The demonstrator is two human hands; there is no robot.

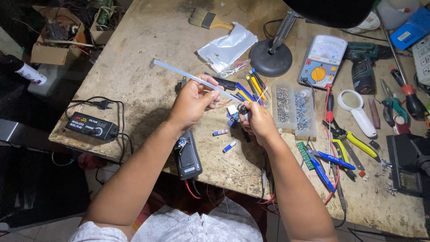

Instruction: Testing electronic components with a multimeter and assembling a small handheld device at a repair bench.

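A long pale stick slants across the bench, high end toward the far left corner, low end by the hands. The left hand pinches it near the low end. The right hand is curled tight around a small dark tool, whose tip meets the stick's low end. Just past the hands lie coloured screwdrivers and a clear parts box. A black meter sits at the near edge.

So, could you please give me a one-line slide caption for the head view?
Left hand holds a long pale strip while right hand grips a small part over a cluttered workbench.
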